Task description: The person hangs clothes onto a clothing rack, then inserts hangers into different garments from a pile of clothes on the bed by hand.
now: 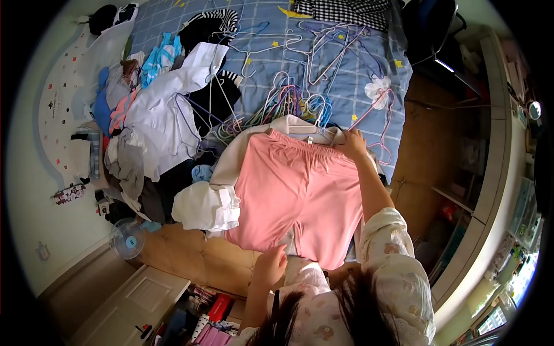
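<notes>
Fingers of my right hand (353, 144) pinch the pink shorts (300, 196) at a waistband corner; my left hand (270, 267) is near the shorts' lower hem, its grip unclear.

On my feed, the shorts (300, 196) lay on another garment (234, 158) at the near edge of the bed (254, 11). I saw hangers (291, 95) behind them, a clothes heap (161, 115) to their left and a fan (128, 238) before that heap. What looked like a chair (441, 29) stood right of the bed.
</notes>
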`<move>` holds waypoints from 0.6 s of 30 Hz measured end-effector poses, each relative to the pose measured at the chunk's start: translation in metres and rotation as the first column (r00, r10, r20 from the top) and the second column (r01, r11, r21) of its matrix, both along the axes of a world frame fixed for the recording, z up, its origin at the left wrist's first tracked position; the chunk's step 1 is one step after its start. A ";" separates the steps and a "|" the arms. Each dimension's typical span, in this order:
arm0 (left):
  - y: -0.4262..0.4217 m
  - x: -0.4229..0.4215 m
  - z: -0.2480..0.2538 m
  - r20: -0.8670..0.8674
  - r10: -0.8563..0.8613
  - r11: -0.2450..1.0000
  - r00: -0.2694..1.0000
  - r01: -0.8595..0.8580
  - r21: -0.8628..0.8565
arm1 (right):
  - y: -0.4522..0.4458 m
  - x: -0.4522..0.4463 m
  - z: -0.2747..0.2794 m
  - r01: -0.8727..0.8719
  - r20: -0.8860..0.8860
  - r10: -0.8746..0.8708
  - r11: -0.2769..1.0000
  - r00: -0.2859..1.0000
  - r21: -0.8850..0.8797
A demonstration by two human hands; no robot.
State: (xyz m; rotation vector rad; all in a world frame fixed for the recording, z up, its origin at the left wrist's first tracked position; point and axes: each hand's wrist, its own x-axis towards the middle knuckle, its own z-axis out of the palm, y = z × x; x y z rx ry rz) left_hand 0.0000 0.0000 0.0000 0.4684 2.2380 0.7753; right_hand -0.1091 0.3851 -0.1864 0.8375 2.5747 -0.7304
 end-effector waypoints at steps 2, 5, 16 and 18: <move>0.006 0.000 0.005 -0.029 -0.015 0.999 0.999 0.016 0.042 | -0.010 0.006 0.010 -0.047 -0.091 0.049 0.999 0.995 0.020; 0.017 0.005 0.009 -0.140 -0.041 0.993 0.989 0.056 0.105 | -0.012 0.029 0.044 -0.154 -0.365 0.144 0.988 0.920 0.001; -0.040 0.035 0.068 -0.187 -0.014 1.000 0.982 0.013 -0.006 | -0.119 0.116 0.207 -0.025 -0.491 -0.033 0.994 0.870 -0.110; -0.057 0.044 0.079 -0.251 0.034 0.999 0.967 -0.025 0.038 | -0.126 0.125 0.237 0.018 -0.495 -0.089 0.989 0.865 -0.147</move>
